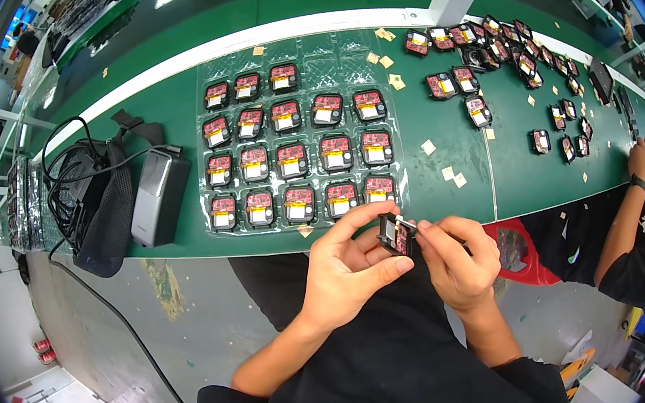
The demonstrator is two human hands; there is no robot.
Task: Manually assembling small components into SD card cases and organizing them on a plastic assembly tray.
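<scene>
My left hand [339, 268] holds a small black-cased electronic module [397, 235] by its edges, tilted up, with a red circuit board inside. Thumb and fingers of my right hand [463, 261] are pinched together at the module's right edge. Whatever lies between those fingertips is too small to make out. Just beyond my hands, at the table's front edge, lies a clear plastic tray [330, 67]. Rows of similar modules [292, 159] sit in its pockets, red boards and yellow strips facing up. Several pockets in its far row hold none.
A silver-grey box [157, 196] with a black strap and coiled cables [76, 163] stands left of the tray. More modules [477, 111] lie loose on the green table [452, 206] at right, among small pale paper squares [429, 147]. A co-worker's arm [623, 221] rests at the far right.
</scene>
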